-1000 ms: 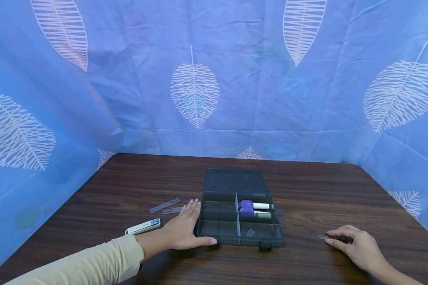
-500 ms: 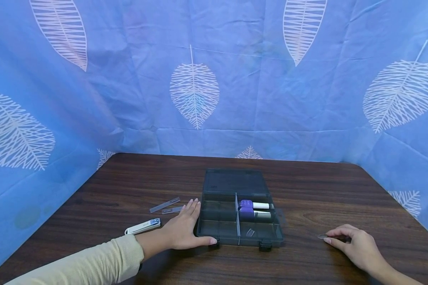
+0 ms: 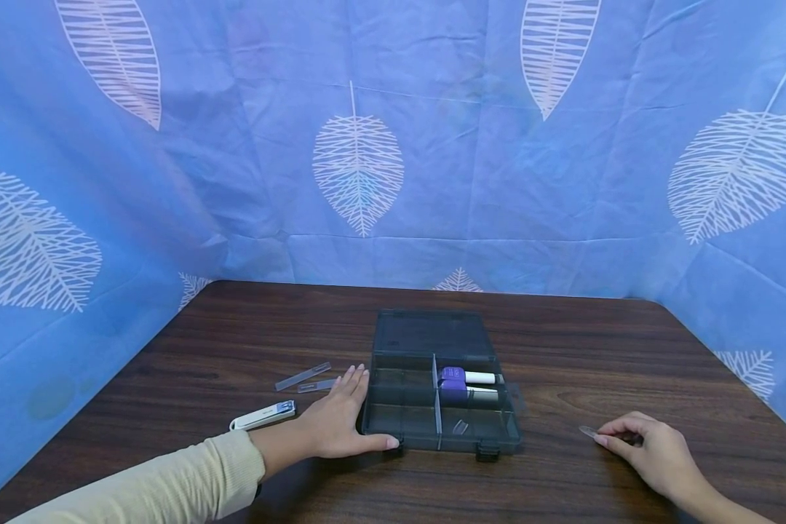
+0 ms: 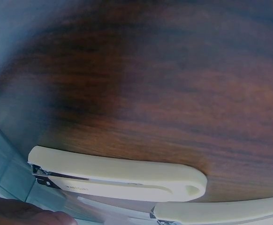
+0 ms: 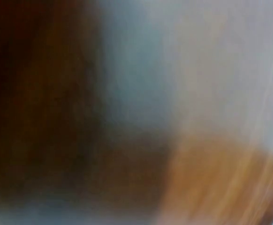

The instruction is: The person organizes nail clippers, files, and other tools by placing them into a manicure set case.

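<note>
A dark translucent compartment box (image 3: 402, 421) lies with its lid (image 3: 429, 332) folded back. My left hand (image 3: 337, 422) rests against its left side, fingers extended, thumb at the front left corner. Two purple nail polish bottles (image 3: 453, 391) lie in the back right compartment, and a small clear piece (image 3: 460, 427) sits in the front right one. Off to the right, my right hand (image 3: 655, 447) pinches a clear, curved nail tip (image 3: 588, 431) between thumb and forefinger, low over the table. The right wrist view is too blurred to show the grip.
A white nail clipper (image 3: 263, 415) lies left of the box, near the left sleeve; the left wrist view shows this clipper (image 4: 117, 173) and a similar white shape (image 4: 225, 211) beside it. Two clear strips (image 3: 303, 377) lie behind it. Blue leaf-patterned cloth (image 3: 426, 182) borders the table.
The clear nail tip in my right fingers has turned slightly, its free end now pointing more up and left. The left hand and the box have stayed put.
</note>
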`<state>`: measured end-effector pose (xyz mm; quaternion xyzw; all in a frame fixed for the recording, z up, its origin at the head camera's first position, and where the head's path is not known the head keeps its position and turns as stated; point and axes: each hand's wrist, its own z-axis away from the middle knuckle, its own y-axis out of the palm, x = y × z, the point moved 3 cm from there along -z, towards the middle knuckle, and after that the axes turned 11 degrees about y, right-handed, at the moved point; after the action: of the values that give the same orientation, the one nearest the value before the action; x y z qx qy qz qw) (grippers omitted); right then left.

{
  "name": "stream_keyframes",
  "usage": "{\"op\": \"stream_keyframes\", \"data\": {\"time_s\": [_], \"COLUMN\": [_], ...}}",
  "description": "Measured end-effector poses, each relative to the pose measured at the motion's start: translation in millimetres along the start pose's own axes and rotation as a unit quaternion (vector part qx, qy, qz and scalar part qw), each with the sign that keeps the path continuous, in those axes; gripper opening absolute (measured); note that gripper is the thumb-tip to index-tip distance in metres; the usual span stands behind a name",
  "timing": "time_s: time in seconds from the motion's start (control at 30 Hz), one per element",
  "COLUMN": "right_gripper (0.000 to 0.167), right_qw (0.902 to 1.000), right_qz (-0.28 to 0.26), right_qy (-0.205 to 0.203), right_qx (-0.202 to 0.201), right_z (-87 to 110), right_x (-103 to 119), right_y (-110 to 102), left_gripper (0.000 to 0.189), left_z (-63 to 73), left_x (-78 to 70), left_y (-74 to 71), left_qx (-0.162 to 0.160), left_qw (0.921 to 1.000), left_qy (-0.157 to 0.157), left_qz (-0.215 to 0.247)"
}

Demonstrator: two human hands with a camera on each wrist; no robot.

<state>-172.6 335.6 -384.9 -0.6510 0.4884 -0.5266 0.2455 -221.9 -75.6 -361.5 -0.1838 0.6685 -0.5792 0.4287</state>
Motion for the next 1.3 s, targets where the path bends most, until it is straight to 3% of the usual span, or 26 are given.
{"op": "stream_keyframes", "data": {"time_s": [0.83, 1.3], "right_gripper": [0.011, 0.009], "right_qw": [0.9998, 0.9999], "right_qz": [0.003, 0.013], "right_qy": [-0.013, 0.008], "right_qx": [-0.011, -0.002], "right_z": [0.7, -1.6], "right_x": [10, 15], "right_y": [1, 0], "left_gripper": [0.106, 0.107], "left_z": [0.1, 0.1], "left_x": [-0.6, -0.2], "left_y": [-1.5, -0.7], "left_qx": [0.002, 0.004], "left_qw": [1.0, 1.0], "left_qy": [0.002, 0.001], "left_qz": [0.003, 0.001]}}
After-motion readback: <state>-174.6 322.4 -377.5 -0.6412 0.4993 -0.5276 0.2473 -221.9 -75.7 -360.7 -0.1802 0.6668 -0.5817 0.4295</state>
